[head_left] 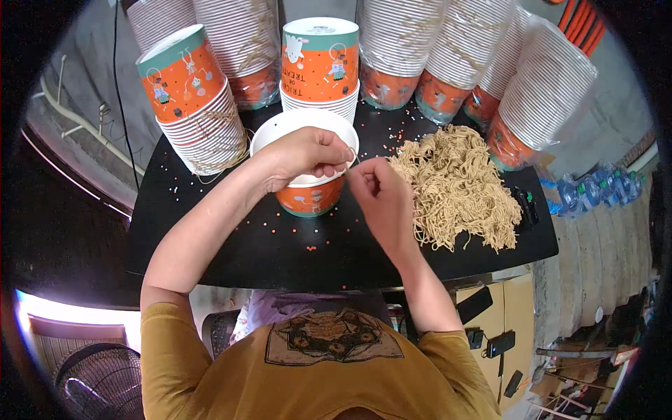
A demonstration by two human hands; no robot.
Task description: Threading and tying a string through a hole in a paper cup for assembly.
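An orange paper bucket (308,199) with a white rim and green base stands upright on the black table in front of me. My left hand (311,155) reaches over its mouth and pinches a thin tan cord (355,155) at the rim's right side. Just right of the bucket, my right hand (381,196) has its fingers curled closed at the cord's other end; its fingertips are partly hidden. To the right lies a big loose heap of tan cords (462,189).
Behind the bucket stands an upside-down bucket stack (320,66). Another stack (185,98), with cords hanging on it, leans at the left. Plastic-wrapped stacks (402,42) line the back right. Small coloured bits dot the table (231,262). A fan (98,381) is at lower left.
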